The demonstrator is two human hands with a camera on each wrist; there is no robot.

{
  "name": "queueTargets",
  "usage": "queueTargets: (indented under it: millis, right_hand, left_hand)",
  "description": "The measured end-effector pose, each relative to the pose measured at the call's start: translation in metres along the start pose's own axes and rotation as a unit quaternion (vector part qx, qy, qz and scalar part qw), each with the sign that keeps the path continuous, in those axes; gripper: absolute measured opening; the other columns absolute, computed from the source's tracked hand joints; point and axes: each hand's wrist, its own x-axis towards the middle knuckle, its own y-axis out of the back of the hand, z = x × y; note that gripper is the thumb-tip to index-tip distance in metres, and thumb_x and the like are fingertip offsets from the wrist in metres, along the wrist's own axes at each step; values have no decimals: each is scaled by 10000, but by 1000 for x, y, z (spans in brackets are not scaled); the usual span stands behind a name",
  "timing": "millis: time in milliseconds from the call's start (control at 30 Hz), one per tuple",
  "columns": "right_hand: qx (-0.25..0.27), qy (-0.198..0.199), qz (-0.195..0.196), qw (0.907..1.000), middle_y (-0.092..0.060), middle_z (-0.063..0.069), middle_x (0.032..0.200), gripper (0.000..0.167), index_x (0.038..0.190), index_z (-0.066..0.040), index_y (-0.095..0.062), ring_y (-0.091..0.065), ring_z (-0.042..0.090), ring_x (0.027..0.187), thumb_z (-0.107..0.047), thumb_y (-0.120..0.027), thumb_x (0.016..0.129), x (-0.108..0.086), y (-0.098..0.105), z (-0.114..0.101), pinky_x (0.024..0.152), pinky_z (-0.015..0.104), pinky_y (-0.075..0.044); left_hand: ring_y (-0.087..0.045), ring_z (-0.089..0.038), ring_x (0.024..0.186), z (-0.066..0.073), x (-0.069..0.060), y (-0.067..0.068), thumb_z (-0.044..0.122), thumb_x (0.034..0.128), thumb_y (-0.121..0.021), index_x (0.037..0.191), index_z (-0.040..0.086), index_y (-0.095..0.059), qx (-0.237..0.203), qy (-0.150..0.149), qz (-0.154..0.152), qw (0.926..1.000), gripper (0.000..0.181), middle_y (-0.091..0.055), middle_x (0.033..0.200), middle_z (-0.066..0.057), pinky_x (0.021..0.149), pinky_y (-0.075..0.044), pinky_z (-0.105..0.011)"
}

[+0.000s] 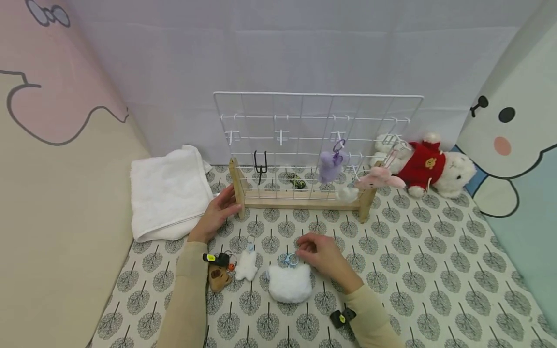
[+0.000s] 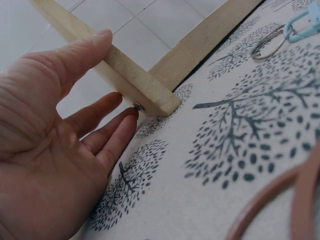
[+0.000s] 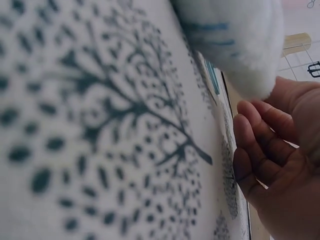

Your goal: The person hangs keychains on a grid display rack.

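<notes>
While the left hand point(image 1: 215, 215) grips the pale wooden post point(image 1: 237, 191) of a white wire grid rack point(image 1: 317, 94) left of the frame's centre, thumb and fingers on opposite sides, the right hand point(image 1: 319, 253) is at lower centre, its fingers loosely bent, narrowly spaced from the thumb. Just beside it lies a fluffy white rounded plush point(image 1: 290, 285) with a light-blue clip point(image 1: 287, 259); whether they touch, I cannot tell. Lower left of centre lie a slim white plush keychain point(image 1: 246, 265) and a brown plush bear head point(image 1: 218, 278).
</notes>
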Motion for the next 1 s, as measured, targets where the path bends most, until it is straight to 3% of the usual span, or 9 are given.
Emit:
queueTargets:
  millis: [300,567,800,1000]
  right_hand:
    - [-408,-139,-232,9988,-709,-84,948,306,1135,-123,-766,-636,80,871,-214,-868,861,2,-7,3,827,310,-572]
    - [-725,-34,-235,9971,-704,-74,973,313,1123,-144,-777,-633,101,897,-252,-883,848,3,-7,1,849,363,-559]
    - [-927,36,-226,9954,-702,-59,979,261,1080,-157,-792,-633,126,904,-237,-877,847,2,-9,-1,858,398,-545]
    - [-1132,258,-153,9931,-707,-42,980,190,1011,-163,-798,-647,157,901,-216,-874,846,1,-11,-2,848,410,-545]
  left_hand:
    - [-368,-310,1544,3,0,-1,119,1008,-718,1686,236,-291,33,17,11,10000,810,-399,1674,-124,1278,-283,-484]
    - [-373,-320,1539,1,3,0,110,1015,-705,1689,233,-276,48,-57,-35,10000,808,-381,1681,-137,1271,-303,-450]
    - [-360,-327,1547,2,2,0,102,1020,-696,1690,225,-274,92,-80,-40,9999,802,-376,1683,-147,1275,-295,-454]
    - [-375,-322,1538,1,0,0,98,1021,-696,1690,225,-275,79,-58,-45,9999,801,-385,1678,-143,1248,-347,-358]
